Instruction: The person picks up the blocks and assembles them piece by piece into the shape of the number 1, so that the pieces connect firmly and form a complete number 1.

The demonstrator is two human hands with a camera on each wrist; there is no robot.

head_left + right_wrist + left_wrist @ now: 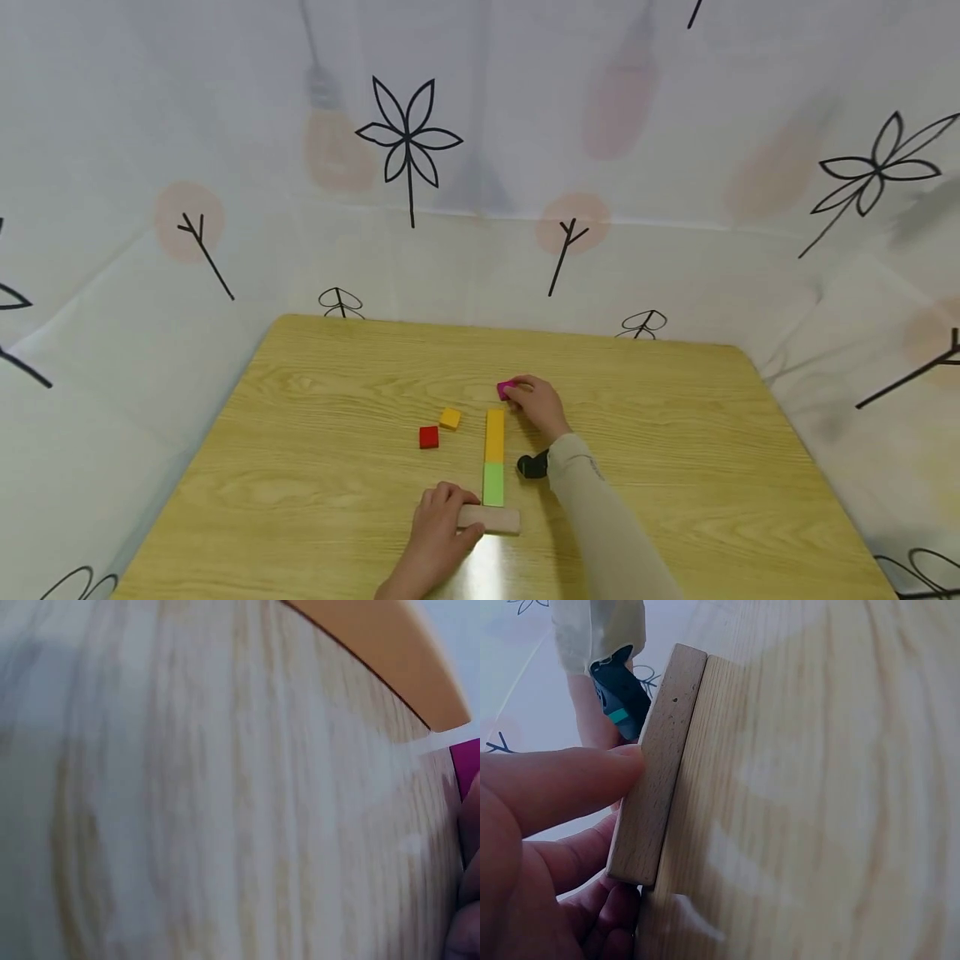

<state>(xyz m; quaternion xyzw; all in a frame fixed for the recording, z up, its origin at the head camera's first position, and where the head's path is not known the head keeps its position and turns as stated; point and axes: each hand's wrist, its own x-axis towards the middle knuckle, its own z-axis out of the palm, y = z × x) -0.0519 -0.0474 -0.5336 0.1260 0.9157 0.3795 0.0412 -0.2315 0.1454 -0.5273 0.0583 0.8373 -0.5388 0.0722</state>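
Note:
My left hand (435, 537) pinches a plain wooden block (501, 522) lying crosswise on the table, thumb on the near side and fingers on the far side. Against the block's far edge stands a row: a light green block (493, 485), then a longer yellow-orange block (495, 435). Past the row's far end, my right hand (542, 406) holds a small magenta block (506, 390) between thumb and fingers. In the right wrist view, only an edge of the magenta block (466, 761) shows beside the fingertips, near the orange block (382, 652).
A small red block (428, 437) and a small yellow block (450, 418) lie left of the row. A black wrist camera (532, 466) sits under the right sleeve. The wooden table (675, 417) ends at a patterned cloth (480, 267) behind and at the sides.

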